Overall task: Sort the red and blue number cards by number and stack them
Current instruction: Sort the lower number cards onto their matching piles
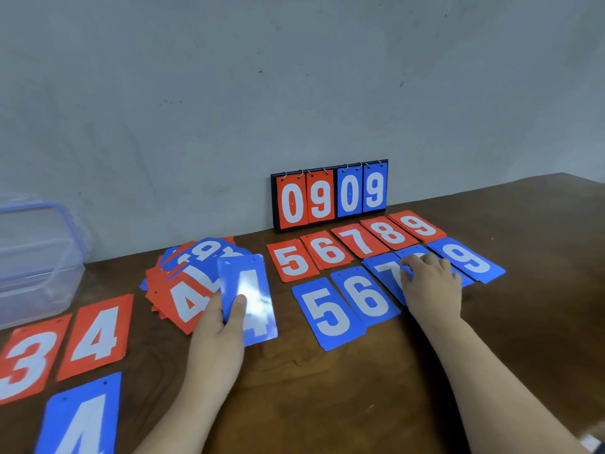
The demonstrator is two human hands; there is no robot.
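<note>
Single head-worn wide-angle view, looking forward and down over the surface [327, 388].

The camera sits above the near part of the brown surface and faces the grey wall [294, 77] behind it, which fills the upper half of the frame. It is close. Both forearms enter from the bottom edge, with the left hand [216, 332], gripping a blue 4 card [248, 299], left of centre and the right hand [432, 286] right of centre. The nearest cards [82, 421] are cut off at the lower left. The scoreboard [329, 194] stands farther off against the wall, and a clear plastic box [39, 257] blurs at the left margin.
</note>
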